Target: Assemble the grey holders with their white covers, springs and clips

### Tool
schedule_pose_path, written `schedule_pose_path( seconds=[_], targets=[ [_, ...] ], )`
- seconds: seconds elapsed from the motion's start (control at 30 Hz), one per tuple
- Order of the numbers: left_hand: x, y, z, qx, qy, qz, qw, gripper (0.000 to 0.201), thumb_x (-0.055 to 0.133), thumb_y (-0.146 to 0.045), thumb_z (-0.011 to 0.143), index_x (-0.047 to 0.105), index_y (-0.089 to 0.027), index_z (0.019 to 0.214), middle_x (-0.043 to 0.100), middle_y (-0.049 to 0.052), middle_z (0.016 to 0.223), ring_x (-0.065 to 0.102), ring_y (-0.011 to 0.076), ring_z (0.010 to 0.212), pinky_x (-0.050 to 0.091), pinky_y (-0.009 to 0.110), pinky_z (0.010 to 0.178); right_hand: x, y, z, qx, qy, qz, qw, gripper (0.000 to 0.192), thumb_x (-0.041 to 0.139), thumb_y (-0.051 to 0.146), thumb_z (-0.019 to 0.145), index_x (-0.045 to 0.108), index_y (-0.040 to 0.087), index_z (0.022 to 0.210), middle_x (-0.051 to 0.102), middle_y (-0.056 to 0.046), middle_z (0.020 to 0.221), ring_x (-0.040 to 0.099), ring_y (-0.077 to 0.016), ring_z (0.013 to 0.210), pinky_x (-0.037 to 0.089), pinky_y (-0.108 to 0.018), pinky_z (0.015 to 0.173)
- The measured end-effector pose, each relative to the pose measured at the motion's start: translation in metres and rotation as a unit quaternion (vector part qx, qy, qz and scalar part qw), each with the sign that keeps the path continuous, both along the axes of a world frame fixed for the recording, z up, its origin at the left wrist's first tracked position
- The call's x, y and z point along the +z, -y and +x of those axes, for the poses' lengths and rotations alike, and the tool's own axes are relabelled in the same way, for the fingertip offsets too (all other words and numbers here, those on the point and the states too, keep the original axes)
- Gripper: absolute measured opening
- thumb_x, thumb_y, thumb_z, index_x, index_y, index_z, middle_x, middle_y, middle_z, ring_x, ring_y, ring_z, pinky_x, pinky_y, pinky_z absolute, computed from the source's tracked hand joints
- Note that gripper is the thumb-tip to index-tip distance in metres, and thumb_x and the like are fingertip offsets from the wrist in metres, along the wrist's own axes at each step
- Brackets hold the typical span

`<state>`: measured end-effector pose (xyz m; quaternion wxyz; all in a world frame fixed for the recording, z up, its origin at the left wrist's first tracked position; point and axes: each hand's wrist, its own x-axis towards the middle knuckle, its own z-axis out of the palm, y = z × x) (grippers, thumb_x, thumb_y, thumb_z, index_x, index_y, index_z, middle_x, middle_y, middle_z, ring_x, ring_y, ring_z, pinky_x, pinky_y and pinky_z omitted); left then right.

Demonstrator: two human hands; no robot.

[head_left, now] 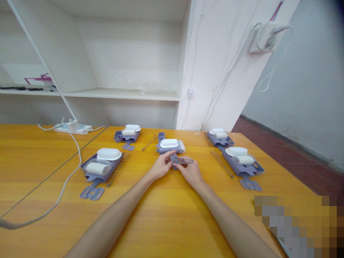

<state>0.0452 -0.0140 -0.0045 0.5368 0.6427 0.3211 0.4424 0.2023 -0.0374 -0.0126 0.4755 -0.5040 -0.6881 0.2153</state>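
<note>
At the middle of the table, my left hand [161,167] pinches a flat grey-purple plastic piece [174,156] with cut-outs. My right hand [192,175] has its fingers closed round a metal coil spring [186,161], one end of which meets the plastic piece. Whether the spring is hooked into it, I cannot tell. Just beyond my hands lies a grey-purple plastic housing [163,149] carrying a white oval part [168,143]. A small grey-purple cup-like piece [161,136] stands behind it.
Similar sets with white rollers lie at left [97,168], back left [129,133], right [244,160] and back right [220,135]. Loose springs [118,170] lie beside them. A white cable [76,172] runs from a power strip [73,127] across the left side. Blurred blocks hide the lower right corner.
</note>
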Motion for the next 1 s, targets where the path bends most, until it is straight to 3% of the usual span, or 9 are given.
schedule_pose_path(
  seconds=[0.17,0.4,0.63,0.83,1.0],
  targets=[
    [0.0,-0.003,-0.001,0.014,0.015,-0.007,1.0,0.048,0.061,-0.018,0.076,0.051,-0.012,0.122,0.065,0.012,0.107,0.061,0.0205,0.097,0.046,0.034,0.087,0.0,-0.001,0.001,0.028,0.004,0.005,1.0,0.018,0.063,0.027,0.076,0.069,0.023,0.092,0.069,-0.004,0.089,0.063,-0.0188,0.079,0.048,-0.031,0.075],
    [-0.002,-0.003,-0.003,-0.031,0.007,-0.01,0.999,0.053,0.064,-0.022,0.076,0.048,-0.013,0.126,0.061,0.014,0.117,0.059,0.0218,0.103,0.044,0.035,0.091,-0.003,-0.004,0.003,0.01,0.002,-0.001,1.0,0.014,0.064,0.028,0.076,0.069,0.022,0.088,0.07,-0.004,0.081,0.063,-0.0184,0.07,0.048,-0.03,0.068],
    [0.003,-0.002,-0.005,-0.028,0.014,-0.021,0.999,0.057,0.066,-0.027,0.075,0.049,-0.013,0.127,0.063,0.013,0.112,0.06,0.0219,0.099,0.045,0.033,0.086,-0.003,-0.003,0.001,0.013,-0.003,-0.014,1.0,0.015,0.065,0.028,0.075,0.068,0.02,0.087,0.07,-0.004,0.078,0.063,-0.0176,0.068,0.049,-0.029,0.066],
    [0.007,-0.002,-0.005,-0.016,0.021,-0.032,0.999,0.056,0.062,-0.023,0.076,0.047,-0.011,0.128,0.066,0.011,0.102,0.06,0.0186,0.087,0.046,0.028,0.076,0.001,-0.005,0.002,0.054,-0.088,-0.053,0.993,0.024,0.056,0.025,0.079,0.068,0.017,0.097,0.071,-0.006,0.093,0.065,-0.019,0.08,0.051,-0.032,0.076],
    [0.01,0.0,-0.004,-0.007,0.001,-0.037,0.999,0.057,0.058,-0.015,0.075,0.046,-0.012,0.13,0.065,0.01,0.102,0.058,0.0144,0.077,0.044,0.023,0.066,0.0,-0.008,0.004,0.07,-0.129,-0.084,0.986,0.023,0.056,0.027,0.079,0.069,0.017,0.095,0.071,-0.006,0.092,0.066,-0.02,0.083,0.05,-0.034,0.08]
  ],
)
